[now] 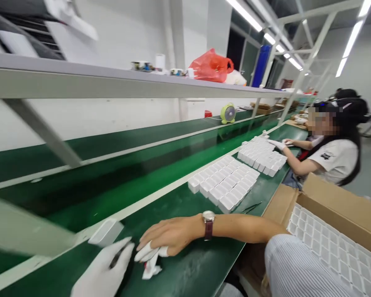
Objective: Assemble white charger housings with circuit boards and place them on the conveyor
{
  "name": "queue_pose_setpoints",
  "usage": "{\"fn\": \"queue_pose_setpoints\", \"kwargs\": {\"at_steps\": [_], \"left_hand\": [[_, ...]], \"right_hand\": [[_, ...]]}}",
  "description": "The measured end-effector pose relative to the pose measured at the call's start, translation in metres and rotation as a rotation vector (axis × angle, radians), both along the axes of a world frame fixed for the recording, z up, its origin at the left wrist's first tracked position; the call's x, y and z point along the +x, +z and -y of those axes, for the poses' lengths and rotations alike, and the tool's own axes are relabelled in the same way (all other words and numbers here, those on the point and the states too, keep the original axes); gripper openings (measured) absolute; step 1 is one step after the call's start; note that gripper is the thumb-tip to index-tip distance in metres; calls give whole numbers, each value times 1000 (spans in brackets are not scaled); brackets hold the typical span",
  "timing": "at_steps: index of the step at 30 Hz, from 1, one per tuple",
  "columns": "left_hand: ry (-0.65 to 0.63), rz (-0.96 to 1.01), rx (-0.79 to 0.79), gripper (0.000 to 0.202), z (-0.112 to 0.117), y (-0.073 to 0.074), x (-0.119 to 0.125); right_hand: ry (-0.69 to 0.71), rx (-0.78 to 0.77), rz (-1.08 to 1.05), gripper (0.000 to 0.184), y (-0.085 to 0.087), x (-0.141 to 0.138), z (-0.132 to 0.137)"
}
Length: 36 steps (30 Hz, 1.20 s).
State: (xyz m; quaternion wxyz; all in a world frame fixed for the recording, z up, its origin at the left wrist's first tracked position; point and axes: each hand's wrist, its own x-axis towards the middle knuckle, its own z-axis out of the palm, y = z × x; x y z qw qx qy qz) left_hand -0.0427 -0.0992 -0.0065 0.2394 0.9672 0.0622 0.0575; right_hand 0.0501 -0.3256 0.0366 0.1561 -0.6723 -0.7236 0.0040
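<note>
Head view: my right hand [170, 235] pinches a small white part [150, 266] against the green bench [198, 268]; my gloved left hand [103, 270], holding a dark tool [119, 255], lies just left, nearer the white case [106, 232].

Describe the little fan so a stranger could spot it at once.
Follow the long green conveyor belt away from the wearer's hands toward the far end. On the narrow ledge behind it, under the grey shelf, stands the fan. It is the only round, pale yellow-green thing there; a small red object sits just beside it.
</note>
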Motion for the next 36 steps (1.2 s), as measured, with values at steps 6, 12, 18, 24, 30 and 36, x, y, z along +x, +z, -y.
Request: {"fn": "queue_pose_setpoints", "kwargs": {"at_steps": [6, 12, 18, 24, 30, 36], "left_hand": [[28, 207, -180, 39, -3, -6, -2], [-336, 225, -91, 61, 9, -2, -10], [-468, 165, -12, 70, 32, -14, -8], [-345, 191, -151, 64, 29, -17, -2], [-241, 365, -249, 67, 21, -15, 0], [-108, 398, -383, 59, 16, -2, -3]], "right_hand": [[-288, 40, -160, 66, -11, -18, 34], [-584, 26, -284, 49, -8, -46, 57], [-534, 119, -323, 48, -22, -61, 44], [-524, 214, -410, 69, -16, -47, 34], [-491, 184, -423, 76, -2, -31, 23], [-416, 113, -486, 86, 14, -18, 3]]}}
